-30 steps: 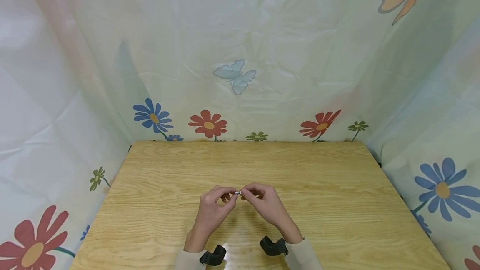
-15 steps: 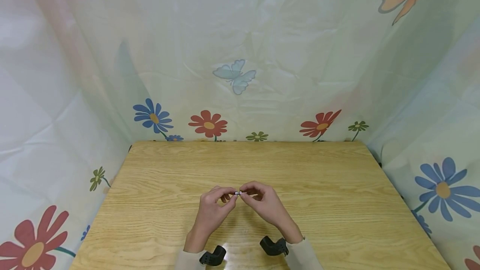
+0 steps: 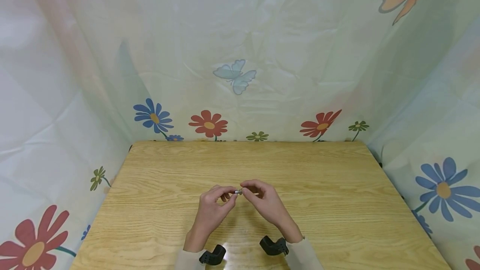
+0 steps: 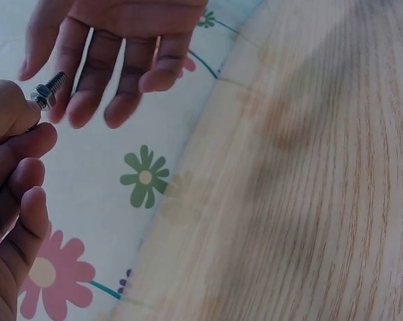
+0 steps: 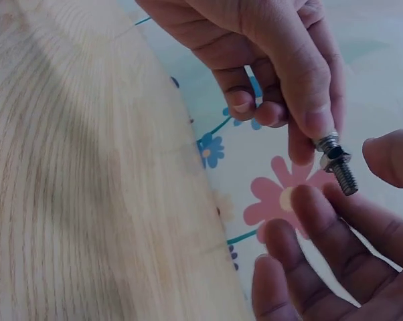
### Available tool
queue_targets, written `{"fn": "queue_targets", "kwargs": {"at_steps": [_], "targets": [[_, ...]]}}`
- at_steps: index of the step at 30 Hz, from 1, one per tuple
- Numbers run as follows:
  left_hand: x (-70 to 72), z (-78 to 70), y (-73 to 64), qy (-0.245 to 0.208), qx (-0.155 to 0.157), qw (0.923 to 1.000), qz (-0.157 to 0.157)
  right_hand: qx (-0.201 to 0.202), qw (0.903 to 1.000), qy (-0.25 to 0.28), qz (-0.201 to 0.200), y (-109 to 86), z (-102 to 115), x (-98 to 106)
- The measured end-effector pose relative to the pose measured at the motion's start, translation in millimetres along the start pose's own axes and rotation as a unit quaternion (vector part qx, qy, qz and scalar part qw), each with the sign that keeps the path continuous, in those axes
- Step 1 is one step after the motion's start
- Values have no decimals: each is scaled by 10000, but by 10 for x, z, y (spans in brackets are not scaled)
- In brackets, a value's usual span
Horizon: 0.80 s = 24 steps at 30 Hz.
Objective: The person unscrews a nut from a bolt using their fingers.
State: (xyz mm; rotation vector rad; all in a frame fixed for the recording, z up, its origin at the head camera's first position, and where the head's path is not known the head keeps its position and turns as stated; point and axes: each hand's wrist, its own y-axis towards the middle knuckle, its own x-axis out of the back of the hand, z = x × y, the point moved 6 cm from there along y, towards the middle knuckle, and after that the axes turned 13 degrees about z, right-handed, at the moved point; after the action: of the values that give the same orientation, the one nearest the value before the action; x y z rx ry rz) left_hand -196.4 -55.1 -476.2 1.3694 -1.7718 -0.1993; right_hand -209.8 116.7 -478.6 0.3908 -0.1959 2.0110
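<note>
In the head view, the left hand [image 3: 213,209] and the right hand [image 3: 265,205] meet over a wooden table [image 3: 240,161], with a small bolt [image 3: 238,192] between their fingertips; it is so tiny here that the right hand's contact with it is hard to judge. Black devices [image 3: 213,256] sit at both wrists, by pale sleeves. Behind the table hangs a curtain [image 3: 300,53] printed with flowers and butterflies.

In the left wrist view, the left thumb and index finger pinch one end of the bolt, whose threaded end points toward the right hand. A hex nut [image 4: 43,96] sits around the shank, just beyond the thumb.

In the right wrist view, the bolt slants down from the left hand's pinch, nut partway along it. The right thumb and fingers are parted around its free end, near but apart from it, grasping nothing.
</note>
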Motion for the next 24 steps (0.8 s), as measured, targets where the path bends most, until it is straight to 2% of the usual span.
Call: {"fn": "queue_targets", "kwargs": {"at_steps": [3,12,20,24], "targets": [[0,1,2,-16,-12,10000,24,-123,9999,-93,50,5,-27,-6],[1,-13,18,4,11,10000,66,-123,9997,-93,200,6,-5,-12],[4,-18,16,45,84,9999,77,-9,9997,84,238,-1,-1,-24],[4,-18,10,57,25,10000,18,87,9997,169,160,-7,3,-21]]}}
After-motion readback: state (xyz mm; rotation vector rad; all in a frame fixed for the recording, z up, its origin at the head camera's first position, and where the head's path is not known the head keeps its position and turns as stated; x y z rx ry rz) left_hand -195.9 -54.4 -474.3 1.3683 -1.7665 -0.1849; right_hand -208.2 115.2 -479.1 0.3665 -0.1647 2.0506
